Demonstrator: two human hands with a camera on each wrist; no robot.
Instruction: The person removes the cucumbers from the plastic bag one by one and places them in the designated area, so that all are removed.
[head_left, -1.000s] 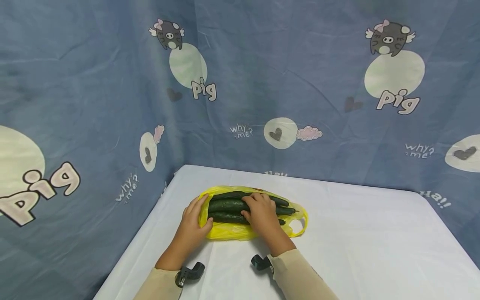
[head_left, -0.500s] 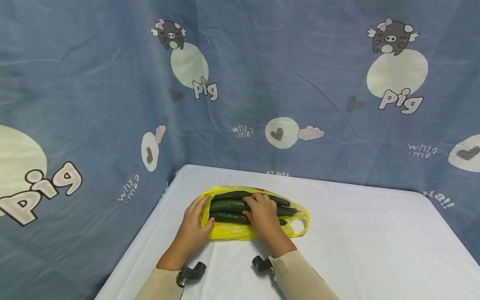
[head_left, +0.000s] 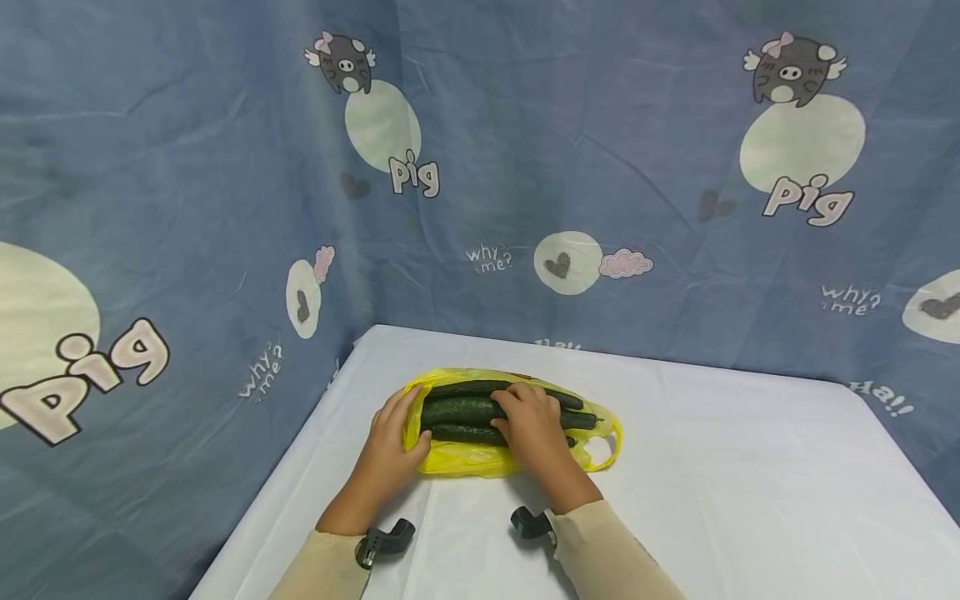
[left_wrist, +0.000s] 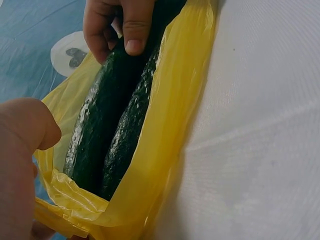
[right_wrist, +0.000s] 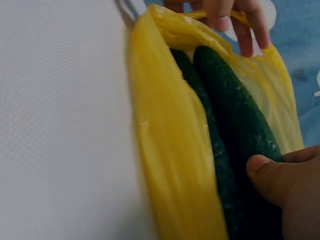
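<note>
Several dark green cucumbers lie side by side in a yellow plastic bag (head_left: 468,463), its handle loop pointing right in the head view. My right hand (head_left: 534,423) grips the middle cucumber (head_left: 459,409), thumb on the near side and fingers over the far side. At the bag's left end, my left hand (head_left: 388,446) holds the plastic, with its thumb near the cucumber tips. The left wrist view shows the front cucumber (left_wrist: 127,137) beside the gripped one, partly behind the bag's wall. In the right wrist view, the left fingers (right_wrist: 245,25) curl over the bag's rim.
A white-covered table (head_left: 750,483) carries the bag near its left side. Blue printed cloth (head_left: 480,167) hangs behind and to the left. Each wrist wears a black camera mount, such as the left mount (head_left: 393,537).
Both hands keep their places on the bag and cucumber. The whole head view has shifted slightly, with the scene drifting a little to the right.
</note>
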